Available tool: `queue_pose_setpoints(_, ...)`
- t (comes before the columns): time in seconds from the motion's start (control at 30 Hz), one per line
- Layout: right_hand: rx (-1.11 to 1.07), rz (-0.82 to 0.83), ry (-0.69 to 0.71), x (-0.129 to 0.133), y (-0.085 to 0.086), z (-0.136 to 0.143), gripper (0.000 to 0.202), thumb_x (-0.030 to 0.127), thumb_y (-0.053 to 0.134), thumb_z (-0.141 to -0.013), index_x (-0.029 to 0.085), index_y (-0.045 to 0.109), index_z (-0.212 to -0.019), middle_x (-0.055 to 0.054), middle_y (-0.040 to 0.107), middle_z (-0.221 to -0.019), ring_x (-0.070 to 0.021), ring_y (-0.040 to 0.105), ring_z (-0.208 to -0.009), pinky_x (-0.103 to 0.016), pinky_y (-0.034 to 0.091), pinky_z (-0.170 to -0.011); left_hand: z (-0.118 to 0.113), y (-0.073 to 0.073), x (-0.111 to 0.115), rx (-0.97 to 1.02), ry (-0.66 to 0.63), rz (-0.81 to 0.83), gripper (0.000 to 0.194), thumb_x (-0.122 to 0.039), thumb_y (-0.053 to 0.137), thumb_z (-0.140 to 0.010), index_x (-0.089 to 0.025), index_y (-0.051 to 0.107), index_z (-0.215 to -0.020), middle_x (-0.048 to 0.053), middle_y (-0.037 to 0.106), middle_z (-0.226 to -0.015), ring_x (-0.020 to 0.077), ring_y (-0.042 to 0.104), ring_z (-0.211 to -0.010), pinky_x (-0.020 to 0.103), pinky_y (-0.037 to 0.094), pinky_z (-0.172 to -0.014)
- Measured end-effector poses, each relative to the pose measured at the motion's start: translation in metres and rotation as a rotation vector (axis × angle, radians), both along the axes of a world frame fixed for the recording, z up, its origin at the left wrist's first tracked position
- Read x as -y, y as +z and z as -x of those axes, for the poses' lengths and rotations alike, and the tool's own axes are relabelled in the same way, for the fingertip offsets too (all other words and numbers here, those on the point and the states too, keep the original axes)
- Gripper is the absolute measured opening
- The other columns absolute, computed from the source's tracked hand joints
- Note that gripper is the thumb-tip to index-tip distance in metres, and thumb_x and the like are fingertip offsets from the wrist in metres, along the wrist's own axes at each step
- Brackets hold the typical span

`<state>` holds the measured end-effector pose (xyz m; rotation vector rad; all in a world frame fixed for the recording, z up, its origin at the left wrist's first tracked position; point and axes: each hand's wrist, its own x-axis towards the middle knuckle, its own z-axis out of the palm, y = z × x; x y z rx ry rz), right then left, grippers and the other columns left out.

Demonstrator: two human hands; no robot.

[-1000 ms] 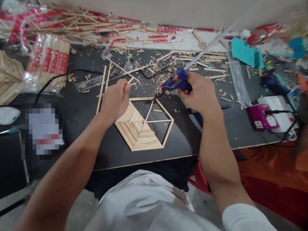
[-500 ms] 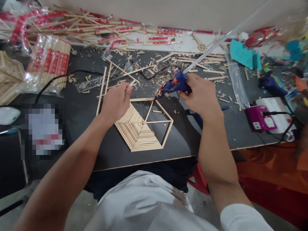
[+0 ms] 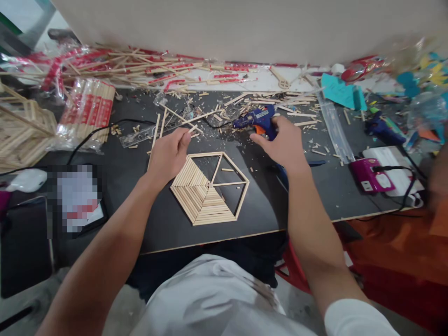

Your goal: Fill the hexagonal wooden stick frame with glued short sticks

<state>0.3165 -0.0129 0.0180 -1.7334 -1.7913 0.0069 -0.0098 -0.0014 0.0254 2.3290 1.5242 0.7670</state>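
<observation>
My left hand [image 3: 170, 151] is closed in a pinch above the upper left of a flat hexagonal stick panel [image 3: 199, 193]. A short wooden stick [image 3: 192, 129] shows at its fingertips. The panel is filled with rows of thin sticks on its left and lower parts, while bare spokes frame its upper and right sections. To the right, a blue hot glue gun [image 3: 257, 116] with an orange trigger rests on its side, nozzle to the left. My right hand [image 3: 285, 142] is at its handle, thumb spread away and the other fingers partly hidden.
Wood scraps and cut sticks [image 3: 304, 112] litter the back of the dark table [image 3: 168, 238]. Bagged sticks [image 3: 87, 112] and a stick-built piece [image 3: 24, 126] are at left. A purple power adapter [image 3: 371, 175] and another glue gun [image 3: 383, 128] stand right. A black cord [image 3: 91, 133] crosses the left.
The glue gun has moved from the panel's top corner up and back onto the littered table, and my right thumb has spread from it. My left hand keeps its pinch on the stick.
</observation>
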Motion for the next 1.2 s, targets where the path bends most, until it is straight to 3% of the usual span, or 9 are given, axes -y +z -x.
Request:
queue_pose_setpoints(0.1,-0.013,-0.011,-0.03,-0.001,-0.006,0.005,0.035,0.04,0.081,-0.079,0.019,0.067,-0.104,-0.013,0.069,-0.104,-0.0302,0.067,-0.094,-0.051,0.056,-0.089,-0.001,0.002,0.001,-0.01,-0.026,0.013,0.041,-0.044,0.036,-0.109,-0.021,0.069,-0.112,0.007,0.074,-0.086,0.0201,0.066,-0.075,0.032,0.045,-0.07)
queue_pose_setpoints(0.23,-0.038,-0.135,0.034,0.01,0.008,0.028,0.017,0.039,0.067,-0.093,0.024,0.069,-0.102,-0.012,0.069,-0.107,-0.0312,0.065,-0.106,-0.053,0.054,-0.096,-0.003,0.005,0.004,-0.052,-0.158,0.029,0.04,-0.039,0.035,-0.108,-0.018,0.069,-0.114,0.008,0.076,-0.092,0.0211,0.068,-0.08,0.033,0.048,-0.074)
queue_pose_setpoints(0.37,-0.183,-0.084,0.364,0.023,0.018,0.062,0.017,0.041,0.063,-0.098,0.027,0.07,-0.103,-0.007,0.072,-0.096,-0.0239,0.067,-0.087,-0.043,0.057,-0.084,-0.006,0.008,0.009,-0.098,-0.305,0.03,0.044,-0.038,0.032,-0.109,-0.017,0.068,-0.124,0.012,0.076,-0.117,0.0259,0.07,-0.106,0.038,0.052,-0.09)
queue_pose_setpoints(0.47,-0.261,-0.012,0.537,0.028,0.012,0.08,0.018,0.044,0.065,-0.098,0.027,0.069,-0.104,-0.004,0.072,-0.091,-0.0206,0.066,-0.078,-0.038,0.056,-0.077,-0.006,0.008,0.012,-0.121,-0.343,0.02,0.046,-0.04,0.031,-0.11,-0.019,0.069,-0.127,0.012,0.075,-0.119,0.0265,0.069,-0.109,0.038,0.052,-0.091)
queue_pose_setpoints(0.6,-0.359,-0.06,0.548,0.029,0.003,0.086,0.013,0.038,0.063,-0.1,0.026,0.068,-0.102,-0.003,0.071,-0.089,-0.0174,0.063,-0.074,-0.035,0.054,-0.072,-0.008,0.007,0.015,-0.147,-0.354,-0.017,0.046,-0.04,0.033,-0.11,-0.02,0.071,-0.127,0.011,0.075,-0.108,0.0259,0.07,-0.1,0.036,0.05,-0.084)
queue_pose_setpoints(0.77,-0.301,-0.04,0.599,0.027,0.006,0.082,0.017,0.037,0.06,-0.102,0.026,0.068,-0.092,-0.004,0.069,-0.089,-0.0182,0.062,-0.077,-0.036,0.051,-0.073,-0.006,0.01,0.015,-0.153,-0.362,-0.029,0.043,-0.041,0.039,-0.109,-0.02,0.074,-0.12,0.01,0.074,-0.104,0.0252,0.07,-0.097,0.034,0.049,-0.08)
queue_pose_setpoints(0.87,-0.28,-0.002,0.592,0.025,0.008,0.078,0.02,0.039,0.06,-0.102,0.025,0.069,-0.09,-0.005,0.069,-0.09,-0.0192,0.062,-0.079,-0.036,0.051,-0.072,0.002,0.014,0.009,-0.135,-0.303,0.037,0.037,-0.05,0.061,-0.099,-0.023,0.074,-0.121,0.008,0.073,-0.103,0.025,0.069,-0.094,0.033,0.047,-0.076)
queue_pose_setpoints(0.97,-0.251,0.034,0.565,0.023,0.007,0.072,0.021,0.04,0.062,-0.1,0.025,0.07,-0.088,-0.004,0.068,-0.088,-0.0192,0.061,-0.076,-0.037,0.051,-0.071,0.011,0.015,0.002,-0.155,-0.212,0.144,0.061,-0.058,0.081,-0.08,-0.023,0.07,-0.129,0.006,0.07,-0.1,0.0244,0.066,-0.087,0.031,0.044,-0.069)
queue_pose_setpoints(1.2,-0.215,0.102,0.584,0.02,0.002,0.068,0.021,0.04,0.064,-0.098,0.024,0.07,-0.086,-0.005,0.067,-0.087,-0.0193,0.06,-0.074,-0.037,0.049,-0.069,0.016,0.009,-0.002,-0.129,-0.208,0.183,0.06,-0.056,0.084,-0.075,-0.022,0.071,-0.124,0.006,0.071,-0.108,0.0242,0.064,-0.089,0.032,0.044,-0.074)
